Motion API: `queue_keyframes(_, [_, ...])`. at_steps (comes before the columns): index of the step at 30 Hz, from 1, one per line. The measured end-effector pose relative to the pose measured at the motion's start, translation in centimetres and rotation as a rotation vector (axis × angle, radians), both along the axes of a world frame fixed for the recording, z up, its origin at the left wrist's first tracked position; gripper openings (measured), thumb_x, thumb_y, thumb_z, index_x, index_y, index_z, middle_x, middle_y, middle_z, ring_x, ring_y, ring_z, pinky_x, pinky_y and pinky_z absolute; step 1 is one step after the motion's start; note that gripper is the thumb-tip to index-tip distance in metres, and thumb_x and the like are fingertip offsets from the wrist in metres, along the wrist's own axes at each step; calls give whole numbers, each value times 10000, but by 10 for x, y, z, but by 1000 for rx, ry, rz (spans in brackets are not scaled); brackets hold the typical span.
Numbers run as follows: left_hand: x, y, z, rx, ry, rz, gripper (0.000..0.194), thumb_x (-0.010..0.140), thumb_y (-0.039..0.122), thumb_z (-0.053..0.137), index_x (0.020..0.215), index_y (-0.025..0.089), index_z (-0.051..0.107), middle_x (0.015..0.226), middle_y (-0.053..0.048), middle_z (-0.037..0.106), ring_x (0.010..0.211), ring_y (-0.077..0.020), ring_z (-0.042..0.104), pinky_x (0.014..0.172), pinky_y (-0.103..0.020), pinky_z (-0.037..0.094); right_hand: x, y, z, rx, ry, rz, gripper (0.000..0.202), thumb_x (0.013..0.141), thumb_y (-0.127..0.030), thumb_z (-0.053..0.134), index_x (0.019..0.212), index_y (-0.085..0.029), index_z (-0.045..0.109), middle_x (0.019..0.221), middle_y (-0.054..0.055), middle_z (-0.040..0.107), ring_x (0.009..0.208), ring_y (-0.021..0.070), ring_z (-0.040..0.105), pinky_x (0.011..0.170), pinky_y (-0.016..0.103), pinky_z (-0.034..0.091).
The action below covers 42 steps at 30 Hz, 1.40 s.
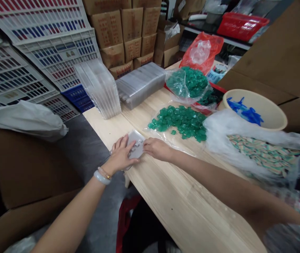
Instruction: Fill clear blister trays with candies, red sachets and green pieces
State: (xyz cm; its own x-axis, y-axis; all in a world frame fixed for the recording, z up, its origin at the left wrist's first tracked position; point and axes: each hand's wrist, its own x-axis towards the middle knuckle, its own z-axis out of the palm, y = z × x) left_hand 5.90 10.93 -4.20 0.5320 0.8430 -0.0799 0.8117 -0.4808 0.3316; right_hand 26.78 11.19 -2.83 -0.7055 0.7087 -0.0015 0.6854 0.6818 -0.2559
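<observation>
A clear plastic case [137, 143] with small raised shapes in it lies near the table's left edge. Across its left side rests my left hand [121, 154], fingers spread and laid flat over it, a pale bangle at the wrist. At the case's right edge my right hand [156, 148] is closed, its fingertips pinched together. What sits between those fingertips is too small to make out. Just beyond the right hand, a heap of translucent green pieces [181, 121] is spread on a clear plastic sheet.
Stacked clear plastic cases [142, 82] and a leaning row [98, 88] stand at the table's far end. An open bag of green pieces [189, 82], a cream basin [255, 105] with blue pieces and a bag of striped pieces [266, 154] line the right. Crates [57, 52] stand left.
</observation>
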Motion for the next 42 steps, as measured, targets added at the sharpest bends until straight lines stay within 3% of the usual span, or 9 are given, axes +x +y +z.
queue_keyframes(18, [-3, 3, -2, -25, 1, -11, 693, 667, 502, 602, 1289, 309, 363, 1446, -107, 109, 1260, -377, 189, 961, -515, 253, -3, 12, 7, -4, -92, 64, 220, 835, -273, 481, 845, -144, 659, 867, 57, 603, 772, 138, 534, 667, 242, 355])
queue_keyframes(30, [0, 3, 7, -85, -4, -26, 648, 701, 433, 582, 1292, 286, 362, 1444, -96, 112, 1270, -371, 163, 970, -525, 237, -9, 15, 12, 18, -193, 133, 256, 844, -310, 455, 862, -139, 644, 853, 69, 588, 788, 166, 531, 656, 272, 359])
queue_keyframes(35, [3, 1, 1, -18, -24, -35, 677, 662, 376, 600, 1285, 250, 368, 1444, -104, 113, 1266, -380, 166, 967, -542, 224, -22, 4, 19, 76, -315, 301, 232, 844, -156, 406, 906, -106, 625, 913, 119, 589, 865, 208, 519, 685, 318, 387])
queue_keyframes(42, [8, -10, 13, 179, -14, -103, 713, 652, 282, 587, 1305, 172, 321, 1423, -128, 192, 1313, -327, 78, 1044, -514, 62, -46, -13, 22, 40, -432, 308, 270, 838, -107, 356, 937, -68, 604, 959, 170, 584, 857, 252, 544, 626, 349, 431])
